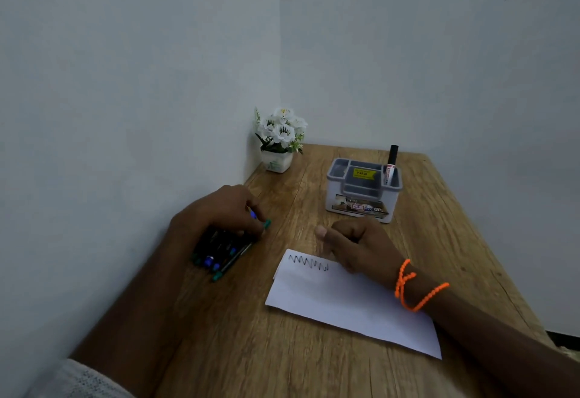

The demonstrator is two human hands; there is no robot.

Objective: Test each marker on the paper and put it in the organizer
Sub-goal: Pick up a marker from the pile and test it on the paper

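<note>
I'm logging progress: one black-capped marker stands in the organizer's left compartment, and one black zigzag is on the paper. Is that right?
Not quite. In the head view the black-capped marker stands in the right compartment of the organizer, not the left. The rest holds: one black zigzag is on the paper.

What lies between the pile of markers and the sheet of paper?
In the head view, only bare wooden table separates the marker pile under the left hand from the paper; nothing lies there.

Wooden table (pixel 314 360), on which are set a paper sheet (pixel 345 306), a grey organizer (pixel 361 201), a flower pot (pixel 277 160) and clustered markers (pixel 219 251).
</note>
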